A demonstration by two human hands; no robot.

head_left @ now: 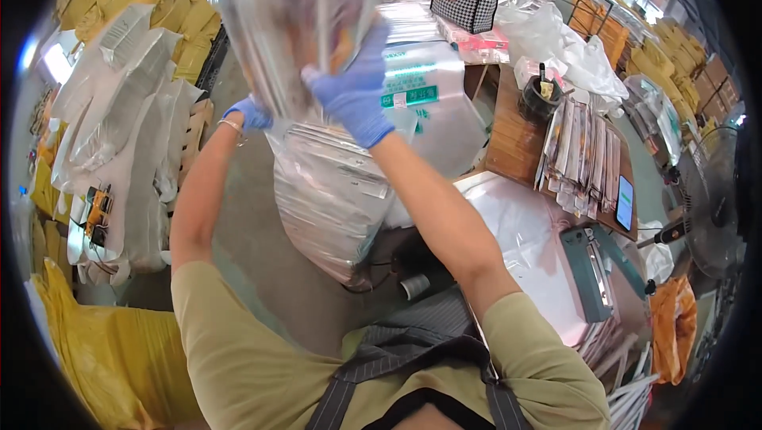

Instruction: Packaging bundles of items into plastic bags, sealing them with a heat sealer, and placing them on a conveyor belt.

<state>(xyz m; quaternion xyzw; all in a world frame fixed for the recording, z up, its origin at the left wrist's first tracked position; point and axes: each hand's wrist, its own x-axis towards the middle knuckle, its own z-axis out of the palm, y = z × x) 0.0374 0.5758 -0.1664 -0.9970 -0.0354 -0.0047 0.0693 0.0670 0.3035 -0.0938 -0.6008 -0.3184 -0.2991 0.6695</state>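
A large bundle of clear plastic packaging (294, 17) is raised in front of me, smeared by motion, with brownish and reddish patches showing through. My right hand (353, 92), in a blue glove, grips its right side with the thumb across the front. At the lower left edge of the bundle, my left hand (252, 115), also in a blue glove, is closed on it; its fingers are partly hidden behind the plastic. Below both hands stands a stack of flat clear plastic bags (329, 200), bulging in layers.
To the right, a wooden table (508, 136) bears a row of plastic-sleeved packets (582, 156), a phone (625, 202) and a dark cup (541, 98). Nearer are a green sealing device (591, 271) and a fan (710, 200). Wrapped white stacks (119, 104) and yellow sacks (119, 343) line the left.
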